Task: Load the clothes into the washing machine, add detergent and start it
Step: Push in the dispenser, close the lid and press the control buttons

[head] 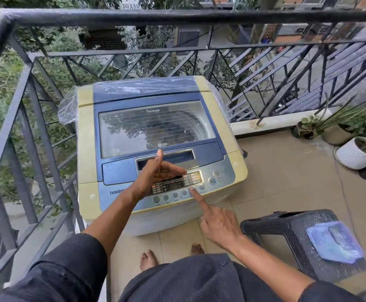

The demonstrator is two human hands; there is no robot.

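I stand on a balcony in front of the washing machine, which sits against the railing on the far left. Its glass lid is shut, and through it I see something dark low in the drum, which I take for clothes, though the reflections keep me from being sure. So the loading looks done to me. Whether detergent has gone in, I cannot tell.

My right hand has its forefinger stretched out, the other fingers curled in, and the fingertip rests on or just above one of the round buttons in the near row of the control panel. It holds nothing. My left hand hovers over the left part of the panel, loosely open, thumb up toward the lid handle, fingers pointing right; it holds nothing either.

The display shows small lit marks, so the machine seems powered on. I judge that I am choosing settings, with the start button at the right of the panel yet to be pressed.

On the near right stands a dark stool with a blue packet on it, perhaps the detergent.
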